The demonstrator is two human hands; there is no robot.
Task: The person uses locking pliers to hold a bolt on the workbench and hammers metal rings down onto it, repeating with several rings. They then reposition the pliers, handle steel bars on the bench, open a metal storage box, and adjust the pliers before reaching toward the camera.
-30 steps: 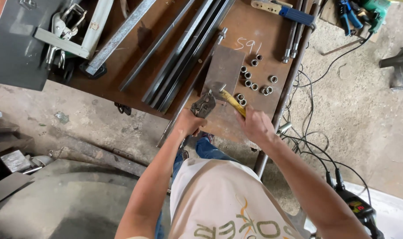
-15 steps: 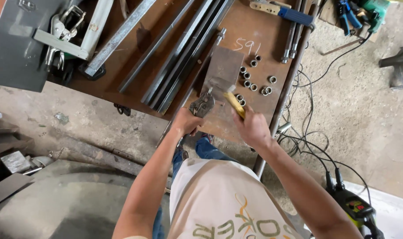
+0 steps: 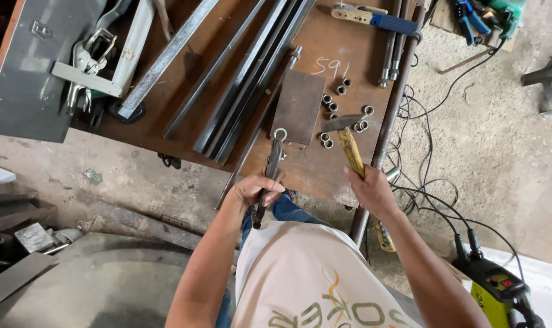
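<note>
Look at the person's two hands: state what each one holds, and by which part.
The left hand grips pliers by their handles, whose jaws hold a small metal ring over the workbench. The right hand holds a hammer by its yellow handle.

A metal workshop: steel bars (image 3: 245, 79) on a rusty workbench (image 3: 324, 170).

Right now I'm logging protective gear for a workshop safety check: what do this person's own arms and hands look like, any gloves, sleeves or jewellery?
Both arms are bare from the short sleeves down. The left hand and the right hand wear no gloves, and no watch, ring or wristband shows. The only clothing near the arms is a pale cream short-sleeved T-shirt with a yellow and green print on its front.
</note>
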